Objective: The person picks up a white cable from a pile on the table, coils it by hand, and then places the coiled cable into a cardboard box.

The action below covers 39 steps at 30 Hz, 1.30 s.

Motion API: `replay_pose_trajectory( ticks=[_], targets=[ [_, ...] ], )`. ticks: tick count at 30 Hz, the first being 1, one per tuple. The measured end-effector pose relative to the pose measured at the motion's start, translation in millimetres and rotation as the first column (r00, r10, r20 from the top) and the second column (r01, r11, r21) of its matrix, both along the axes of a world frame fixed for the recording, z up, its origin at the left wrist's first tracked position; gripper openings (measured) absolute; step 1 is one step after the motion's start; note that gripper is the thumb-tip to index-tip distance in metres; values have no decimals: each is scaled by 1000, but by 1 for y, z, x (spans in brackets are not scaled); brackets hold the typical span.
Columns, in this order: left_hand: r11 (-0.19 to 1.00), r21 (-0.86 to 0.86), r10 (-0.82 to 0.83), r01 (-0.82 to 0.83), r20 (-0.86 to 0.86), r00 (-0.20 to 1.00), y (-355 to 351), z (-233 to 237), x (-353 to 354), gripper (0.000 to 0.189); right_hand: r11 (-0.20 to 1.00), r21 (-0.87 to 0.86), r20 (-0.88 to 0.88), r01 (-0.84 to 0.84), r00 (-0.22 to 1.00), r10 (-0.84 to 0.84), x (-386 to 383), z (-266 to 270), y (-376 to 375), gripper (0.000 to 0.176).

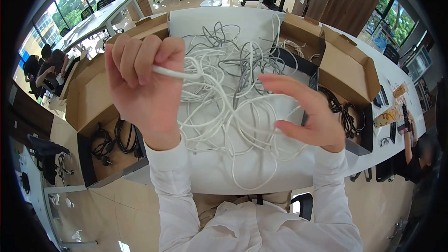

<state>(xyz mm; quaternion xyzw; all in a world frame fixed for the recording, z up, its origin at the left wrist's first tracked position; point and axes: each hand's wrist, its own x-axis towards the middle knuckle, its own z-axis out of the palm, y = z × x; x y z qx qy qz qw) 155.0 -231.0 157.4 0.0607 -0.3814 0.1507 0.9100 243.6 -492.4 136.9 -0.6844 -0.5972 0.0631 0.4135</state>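
Note:
My left hand [144, 74] is raised at the left, its fingers wrapped round a white cable [179, 73] that runs down to the right into a pile. Over the right part of that pile is my right hand [310, 112], thumb and fingers apart, with nothing held between them. The tangled white cables [210, 88] spread over the middle of the white table [210, 172], and some loops hang toward its front edge. Grey cables [252, 63] lie among them farther back. Where the left-hand cable ends inside the fist is hidden.
Open cardboard boxes with black cables stand at the left [112, 170] and right [366, 135]. Another box [298, 32] at the back right holds white cables. Glasses [385, 141] and cups lie farther right, near another person. People sit at the far left.

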Motion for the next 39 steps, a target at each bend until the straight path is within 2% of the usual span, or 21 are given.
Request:
replay_pose_trajectory(
  ticks=[3,5,7,9,12,13,15,17,18,19,22,23,25,27,28,30,32,34,37,39],
  targets=[
    [997,3,-72,72,-3,997,-26,4,-13,35,981,182,-282,70,959,-16,-21,-17,34,66],
    [995,51,-84,86,-36,996,-45,1,-24,34,950,302,-270,83,963,2,-38,-25,54,57],
    [981,154,-98,117,-122,988,-66,-7,-37,37,941,333,-185,61,983,1,-44,-31,61,46],
    [880,473,156,-36,-215,964,-79,-29,-55,39,965,263,-25,20,1000,-14,-39,-33,65,32],
    [661,683,551,-312,-159,820,-98,-56,-81,43,971,216,-74,98,994,-84,-36,-39,58,19],
    [607,724,602,-327,-151,784,-98,-62,-88,44,960,198,-174,201,970,-167,-42,-37,52,14],
    [497,796,703,-345,-137,697,-93,-71,-107,49,948,234,-243,215,957,-158,-54,-27,38,19],
    [432,863,676,-262,-118,728,-89,-69,-123,50,936,294,-236,193,964,-125,-57,-26,28,31],
    [391,894,660,-220,-106,744,-89,-69,-133,51,936,298,-252,185,962,-110,-62,-25,22,31],
    [432,892,613,-133,-183,768,-91,-67,-143,50,934,309,-262,177,960,-96,-67,-22,16,31],
    [299,954,516,2,-163,841,-86,-60,-178,49,931,339,-280,134,959,-36,-83,-10,-3,27],
    [221,974,580,-48,-92,810,-85,-58,-191,47,928,352,-297,121,955,-12,-88,-8,-8,28],
    [284,957,531,-54,-110,840,-57,-61,-216,44,925,376,-277,56,959,55,-98,-5,-19,30],
    [285,938,686,-195,-57,726,-52,-65,-234,42,919,395,-266,16,959,98,-119,6,-29,31],
    [224,920,831,-323,-7,556,-64,-63,-238,42,915,403,-262,-7,957,123,-132,11,-33,32],
    [50,890,947,-454,102,304,-85,-59,-243,41,913,406,-236,-44,960,151,-158,23,-43,37],
    [-123,866,947,-485,248,203,-104,-63,-243,43,900,426,-227,-89,953,202,-178,32,-49,39],
    [-241,877,880,-415,378,288,-120,-82,-246,54,878,468,-174,-96,965,198,-199,37,-53,38],
    [-18,945,866,-328,179,467,-157,-87,-263,39,856,504,-74,-110,983,170,-225,41,-58,35],
    [7,941,824,-337,186,535,-154,-94,-262,30,847,519,-4,-112,991,134,-238,44,-65,33]
  ],
)
